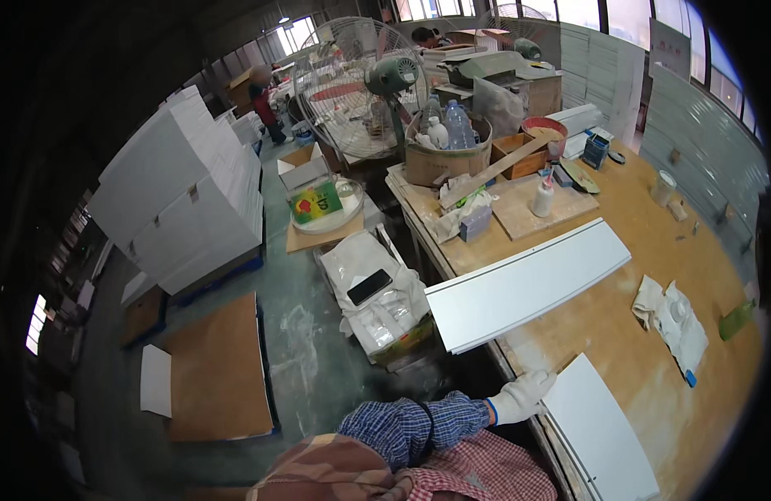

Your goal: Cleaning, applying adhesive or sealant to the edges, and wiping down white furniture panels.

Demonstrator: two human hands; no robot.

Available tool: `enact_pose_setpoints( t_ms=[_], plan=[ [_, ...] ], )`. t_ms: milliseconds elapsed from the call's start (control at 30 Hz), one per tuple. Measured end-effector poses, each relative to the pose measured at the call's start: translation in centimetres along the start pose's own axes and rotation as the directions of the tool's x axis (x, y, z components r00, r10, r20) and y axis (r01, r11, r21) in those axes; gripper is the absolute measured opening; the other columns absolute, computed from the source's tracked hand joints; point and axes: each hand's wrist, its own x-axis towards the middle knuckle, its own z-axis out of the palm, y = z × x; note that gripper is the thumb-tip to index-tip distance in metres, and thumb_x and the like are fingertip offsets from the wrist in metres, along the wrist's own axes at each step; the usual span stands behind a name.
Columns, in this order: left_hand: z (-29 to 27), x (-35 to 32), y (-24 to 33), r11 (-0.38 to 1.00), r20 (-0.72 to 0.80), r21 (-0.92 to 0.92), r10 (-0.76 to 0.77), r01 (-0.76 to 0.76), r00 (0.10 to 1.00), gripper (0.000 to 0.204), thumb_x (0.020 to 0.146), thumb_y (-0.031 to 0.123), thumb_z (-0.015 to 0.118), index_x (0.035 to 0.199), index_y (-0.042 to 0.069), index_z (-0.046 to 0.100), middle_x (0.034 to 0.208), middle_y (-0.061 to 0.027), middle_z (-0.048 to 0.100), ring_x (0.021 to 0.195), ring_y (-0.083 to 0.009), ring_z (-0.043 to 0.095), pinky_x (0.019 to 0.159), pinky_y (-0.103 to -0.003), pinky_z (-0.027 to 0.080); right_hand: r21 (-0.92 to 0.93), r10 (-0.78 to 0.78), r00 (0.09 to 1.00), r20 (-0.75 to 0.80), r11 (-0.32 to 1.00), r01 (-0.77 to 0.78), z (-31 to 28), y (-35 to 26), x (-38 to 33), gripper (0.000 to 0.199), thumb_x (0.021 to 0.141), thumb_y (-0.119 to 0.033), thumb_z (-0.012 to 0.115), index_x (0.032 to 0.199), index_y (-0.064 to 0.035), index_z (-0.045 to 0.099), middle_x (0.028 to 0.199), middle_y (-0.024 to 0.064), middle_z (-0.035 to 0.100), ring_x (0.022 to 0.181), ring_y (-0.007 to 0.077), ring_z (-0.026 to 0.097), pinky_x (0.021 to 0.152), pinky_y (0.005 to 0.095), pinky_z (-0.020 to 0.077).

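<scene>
My left hand [523, 397], in a white work glove with a blue cuff, is at the table's near edge, its fingers curled closed. A thin brown strip [566, 361] shows just past the fingertips; I cannot make out what it is or whether the hand grips it. Beside the glove, a white panel [602, 426] lies on the wooden table [569, 330], its corner close to the fingers. Beyond the hand, a second, longer white panel [527, 280] lies across the table, its left end jutting over the edge. My right hand is out of view.
A white bottle [543, 199] stands on a board at the back, near a carton [449, 164] of plastic bottles. A crumpled cloth [679, 326] lies at the right. Left of the table, a phone [369, 287] rests on a wrapped stack. A large fan [360, 88] stands behind.
</scene>
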Motion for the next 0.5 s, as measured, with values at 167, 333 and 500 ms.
enact_pose_setpoints(
  t_ms=[167, 333, 500],
  plan=[
    [1.6, 0.3, -0.9, 0.998, 0.007, 0.066, 0.022, -0.023, 1.000, 0.071, 0.079, 0.023, 0.077, 0.136, -0.002, 0.043, 0.119, -0.0182, 0.052, 0.116, -0.0361, 0.052, 0.095, -0.042, 0.048, 0.138, 0.110, 0.993, -0.051, 0.985, -0.102, 7.1, 2.7, -4.1, 0.038, 0.104, -0.024, 0.044, 0.129, -0.0033, 0.062, 0.130, 0.0197, 0.061, 0.119, 0.0353, 0.055, 0.105, 0.0499, 0.0425],
    [2.5, 0.0, -2.6, 0.980, -0.086, 0.131, 0.160, -0.148, 0.983, 0.058, 0.077, 0.022, 0.076, 0.126, 0.003, 0.050, 0.107, -0.0143, 0.058, 0.101, -0.0342, 0.059, 0.084, -0.042, 0.051, 0.088, 0.114, 0.992, -0.050, 0.990, -0.109, 5.1, 1.0, -2.6, 0.038, 0.104, -0.026, 0.044, 0.129, -0.0048, 0.063, 0.128, 0.0180, 0.062, 0.117, 0.0336, 0.056, 0.103, 0.0490, 0.0433],
    [1.8, 0.1, -3.2, 0.948, -0.076, 0.171, 0.284, -0.268, 0.956, 0.045, 0.083, 0.019, 0.069, 0.123, 0.004, 0.054, 0.098, -0.0125, 0.061, 0.094, -0.0314, 0.061, 0.077, -0.040, 0.052, 0.027, 0.101, 0.994, -0.033, 0.995, -0.100, 3.2, 0.1, -1.1, 0.038, 0.103, -0.028, 0.044, 0.129, -0.0063, 0.063, 0.127, 0.0162, 0.063, 0.115, 0.0319, 0.057, 0.101, 0.0481, 0.0440]
  ],
)
